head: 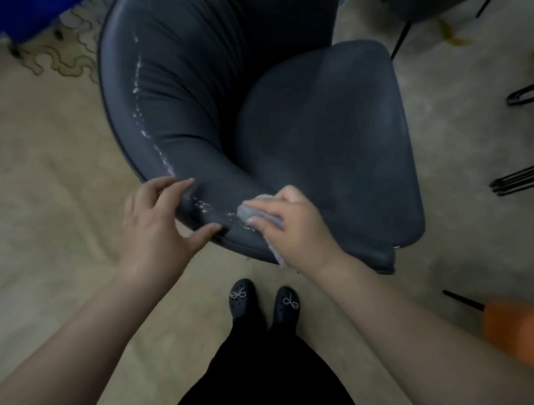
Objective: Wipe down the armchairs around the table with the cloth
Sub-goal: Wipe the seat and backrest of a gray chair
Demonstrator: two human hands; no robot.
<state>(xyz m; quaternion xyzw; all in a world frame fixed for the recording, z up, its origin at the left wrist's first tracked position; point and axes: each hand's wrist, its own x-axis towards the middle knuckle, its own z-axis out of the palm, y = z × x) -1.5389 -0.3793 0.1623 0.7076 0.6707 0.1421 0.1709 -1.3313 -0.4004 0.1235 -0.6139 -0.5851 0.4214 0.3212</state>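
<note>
While the person stands over a dark grey armchair (pixel 293 112), seen from above, the right hand (pixel 292 221) presses a small grey cloth (pixel 259 212) against the curved top edge of the chair's back, fingers closed down over the bunched fabric, with a loose tail of the cloth hanging below the wrist over the rim. The left hand (pixel 160 220) grips the same rim just beside it, fingers spread over the top and thumb hooked underneath the piped edge. A ragged line of whitish marks (pixel 142 107) runs along the inner face of the backrest from the upper left down to the gap between the two hands, reaching the cloth. The seat cushion (pixel 331 150) lies beyond the hands, its surface dull and slightly streaked. Below, two black clogs (pixel 265 302) with bow-shaped trims stand on a beige floor (pixel 54 195). Thin black metal legs (pixel 524 178) of other furniture show at the right edge, and a blurred orange object (pixel 512 326) sits lower right
</note>
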